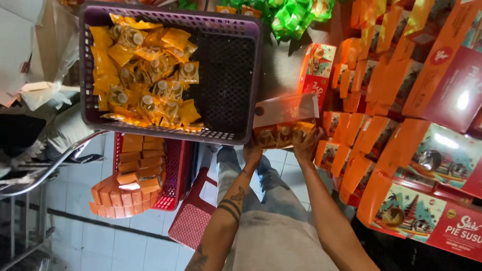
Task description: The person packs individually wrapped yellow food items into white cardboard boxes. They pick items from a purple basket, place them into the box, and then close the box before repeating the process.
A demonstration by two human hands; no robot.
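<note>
Here, a purple basket (226, 75) of yellow sachets (145, 75) sits at eleven o'clock; at centre, the left hand (252, 150) and right hand (307, 143) both clasp an open carton (285, 120) from below. Keeping it level, its flap clear, should prevent its packets spilling; orange boxes (401, 150) stack at three o'clock.

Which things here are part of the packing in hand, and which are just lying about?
In hand: left hand and right hand gripping an open orange carton; purple plastic crate of yellow wrapped snack packets.

Lying about: red plastic basket, red plastic stool, green packets.
</note>
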